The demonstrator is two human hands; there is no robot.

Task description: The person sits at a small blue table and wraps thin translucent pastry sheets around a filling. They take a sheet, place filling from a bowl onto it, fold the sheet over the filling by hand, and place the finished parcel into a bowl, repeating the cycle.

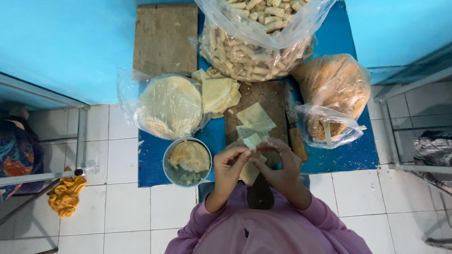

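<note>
Low blue table (348, 155) is carrying a big bag of rolls (254, 51), bag of round wrappers (169, 106), crumb bag (332, 94), cutting board (268, 101) w/ knife (295, 136), and metal bowl (187, 162). Left hand (229, 164) & right hand (282, 164) are meeting above board's near edge, fingers curling inward, both pinching a small folded wrapper (253, 141) between fingertips.

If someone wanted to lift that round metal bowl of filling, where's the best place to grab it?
Probably by the rim of the metal bowl, from its left side: it sits upright, open-topped and full, the left hand crowds its right edge, and the bag of round wrappers lies just behind.
</note>
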